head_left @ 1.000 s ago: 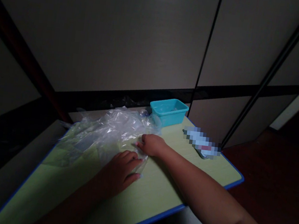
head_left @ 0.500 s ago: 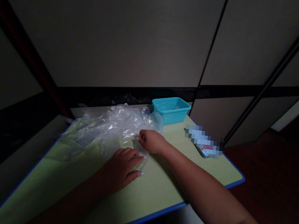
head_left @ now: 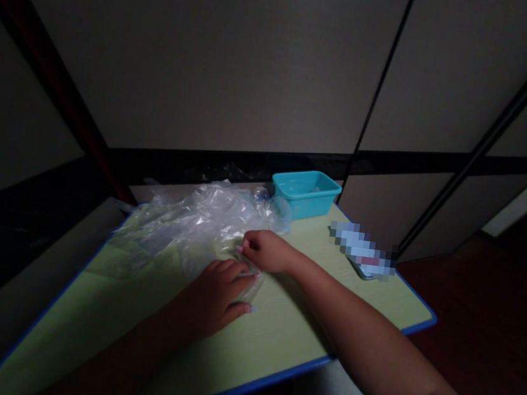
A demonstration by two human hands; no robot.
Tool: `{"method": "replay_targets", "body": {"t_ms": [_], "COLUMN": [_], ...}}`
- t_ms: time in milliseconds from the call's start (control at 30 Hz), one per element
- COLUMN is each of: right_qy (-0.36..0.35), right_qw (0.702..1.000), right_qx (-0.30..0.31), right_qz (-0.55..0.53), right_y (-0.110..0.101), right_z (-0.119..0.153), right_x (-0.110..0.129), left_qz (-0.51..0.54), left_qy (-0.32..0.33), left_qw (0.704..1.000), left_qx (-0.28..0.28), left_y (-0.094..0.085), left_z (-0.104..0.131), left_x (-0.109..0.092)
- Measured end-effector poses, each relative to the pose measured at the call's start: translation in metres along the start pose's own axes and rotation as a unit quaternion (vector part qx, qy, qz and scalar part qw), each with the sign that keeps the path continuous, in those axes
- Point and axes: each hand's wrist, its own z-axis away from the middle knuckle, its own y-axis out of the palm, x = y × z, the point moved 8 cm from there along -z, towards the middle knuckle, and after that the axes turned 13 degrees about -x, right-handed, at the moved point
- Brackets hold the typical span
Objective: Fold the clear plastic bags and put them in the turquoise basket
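A heap of crumpled clear plastic bags (head_left: 217,208) covers the back left of the pale green table. My left hand (head_left: 217,294) rests on the near part of this plastic, palm down, thumb and fingers apart. Just beyond it, my right hand (head_left: 266,250) is closed in a pinch on the edge of a clear plastic bag (head_left: 252,291). Part of that bag lies flat on the table between the two hands. What the right fingertips grip is partly hidden by the curled fingers.
A turquoise plastic basket (head_left: 306,196) stands at the back edge against the wardrobe panels (head_left: 242,60). A flat, pixelated phone-like object (head_left: 362,253) lies on the right of the table (head_left: 297,317), which has a blue rim.
The whole scene has shifted slightly to the right in view. Both hands keep nearly the same pose on the plastic, with only slight finger movement.
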Motion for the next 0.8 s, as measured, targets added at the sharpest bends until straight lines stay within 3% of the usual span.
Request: {"method": "replay_targets", "body": {"t_ms": [433, 800], "right_qy": [-0.011, -0.006], "right_qw": [0.991, 0.963], "right_qx": [0.052, 0.106], "right_qz": [-0.119, -0.247], "right_y": [0.013, 0.025], "right_z": [0.002, 0.004], "right_x": [-0.004, -0.009], "left_qz": [0.010, 0.045], "left_qy": [0.010, -0.008], "left_qw": [1.000, 0.999], "left_qx": [-0.011, 0.020], "left_y": [-0.001, 0.000], "left_z": [0.002, 0.009], "left_x": [0.000, 0.003]}}
